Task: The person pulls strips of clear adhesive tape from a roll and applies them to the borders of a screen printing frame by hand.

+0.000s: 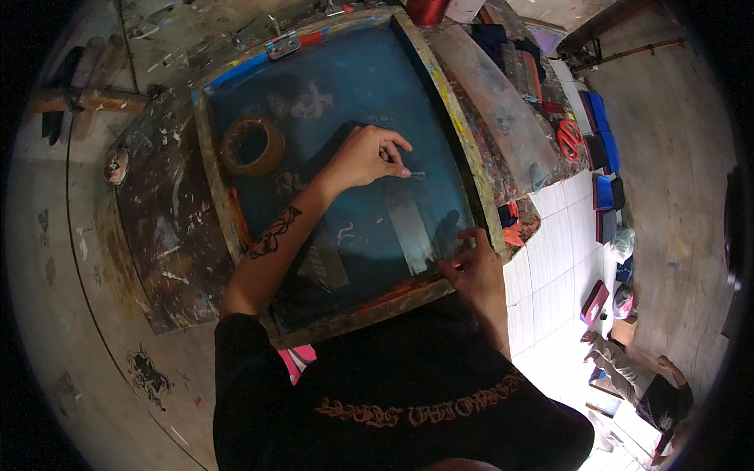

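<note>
In front of me lies a screen-printing frame (450,109) with blue-coated mesh (377,76). Pale motifs show in the coating. A translucent strip of tape (407,226) runs lengthwise at the mesh's right half. My left hand (377,154) is over the middle, fingers curled, thumb tip at the strip's far end. My right hand (476,274) is at the near right corner, its thumb beside the strip's near end. Whether either hand pinches the tape is unclear. A roll of brown packing tape (274,147) rests on the mesh at the left.
A metal hinge clamp (284,46) sits at the frame's far edge. On the paint-stained bench (171,235) to the right are red-handled scissors (568,140), a long translucent sheet (500,100) and a red container (425,12). Another person (642,377) is at the lower right.
</note>
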Motion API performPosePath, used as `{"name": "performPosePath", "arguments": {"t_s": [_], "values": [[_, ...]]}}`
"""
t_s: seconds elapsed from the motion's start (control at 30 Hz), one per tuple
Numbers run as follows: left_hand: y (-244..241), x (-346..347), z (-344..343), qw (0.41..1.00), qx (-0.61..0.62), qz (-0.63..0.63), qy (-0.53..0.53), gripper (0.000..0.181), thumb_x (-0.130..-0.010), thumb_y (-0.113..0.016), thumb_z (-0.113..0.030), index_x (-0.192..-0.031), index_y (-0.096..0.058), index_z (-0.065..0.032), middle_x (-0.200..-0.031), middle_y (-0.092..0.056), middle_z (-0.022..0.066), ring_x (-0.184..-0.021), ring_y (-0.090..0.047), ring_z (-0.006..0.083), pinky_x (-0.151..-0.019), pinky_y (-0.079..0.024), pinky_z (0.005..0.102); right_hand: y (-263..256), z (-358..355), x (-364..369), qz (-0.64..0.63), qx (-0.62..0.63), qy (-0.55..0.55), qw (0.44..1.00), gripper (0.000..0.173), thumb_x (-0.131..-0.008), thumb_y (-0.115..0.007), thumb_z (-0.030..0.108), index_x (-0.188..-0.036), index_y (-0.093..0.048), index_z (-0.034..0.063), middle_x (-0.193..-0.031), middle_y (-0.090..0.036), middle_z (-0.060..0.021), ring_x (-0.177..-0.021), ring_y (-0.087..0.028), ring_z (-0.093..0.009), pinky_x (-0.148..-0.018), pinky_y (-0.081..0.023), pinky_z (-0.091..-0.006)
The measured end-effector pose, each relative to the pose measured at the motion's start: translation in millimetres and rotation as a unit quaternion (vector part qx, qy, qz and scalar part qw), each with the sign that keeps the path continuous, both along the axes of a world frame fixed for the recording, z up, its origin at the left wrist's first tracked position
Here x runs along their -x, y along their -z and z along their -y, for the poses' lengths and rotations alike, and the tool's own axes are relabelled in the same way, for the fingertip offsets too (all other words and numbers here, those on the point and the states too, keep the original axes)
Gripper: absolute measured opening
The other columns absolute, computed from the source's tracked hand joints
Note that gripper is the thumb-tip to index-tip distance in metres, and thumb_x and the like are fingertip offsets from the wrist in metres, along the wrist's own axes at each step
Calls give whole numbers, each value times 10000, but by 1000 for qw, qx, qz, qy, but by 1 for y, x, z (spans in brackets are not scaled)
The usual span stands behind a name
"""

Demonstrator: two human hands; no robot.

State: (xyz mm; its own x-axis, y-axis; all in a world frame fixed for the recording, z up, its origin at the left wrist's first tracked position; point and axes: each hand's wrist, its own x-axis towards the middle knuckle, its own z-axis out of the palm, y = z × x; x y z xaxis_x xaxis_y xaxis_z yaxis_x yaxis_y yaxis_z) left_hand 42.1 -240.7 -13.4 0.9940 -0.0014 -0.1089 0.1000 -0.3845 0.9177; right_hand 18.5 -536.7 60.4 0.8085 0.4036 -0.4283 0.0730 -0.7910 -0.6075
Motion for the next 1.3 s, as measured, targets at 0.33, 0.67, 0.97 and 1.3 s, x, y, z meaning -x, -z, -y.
{"name": "performPosePath", "arguments": {"t_s": [0.33, 0.67, 0.97, 1.3], "values": [[-1, 4, 5, 999, -27, 30, -10, 454, -707, -896, -172, -1093, -721, -8, -846, -769, 84, -688, -665, 140, -672, -532, 303, 4, -3, -2, -4, 50, -3, 999, 599, -738, -827, 115, -1234, -492, 117, -820, -729, -139, -835, -724, -363, -719, -540, -458], [10, 8, 12, 994, -55, 81, -38, 454, -712, -900, -177, -1113, -724, -57, -829, -726, 47, -659, -594, 123, -642, -511, 306, 8, -11, 3, 61, 164, -60, 983, 627, -750, -832, 223, -1255, -470, 141, -815, -738, -86, -881, -723, -362, -741, -548, -477], [4, -3, 4, 996, -49, 71, 8, 457, -739, -849, -63, -1166, -686, -40, -901, -667, 83, -681, -600, 176, -664, -515, 336, 6, -6, -20, 115, 240, -147, 953, 586, -692, -873, 318, -1125, -548, 93, -887, -737, -108, -875, -720, -339, -739, -545, -483], [-16, 26, 32, 952, -244, 172, 63, 375, -879, -706, -71, -1243, -640, -12, -1192, -624, 127, -1069, -606, 280, -918, -518, 396, 13, -1, -20, 142, 137, -130, 972, 375, -758, -829, 307, -976, -641, 67, -879, -714, -115, -839, -701, -345, -734, -532, -484]]}}
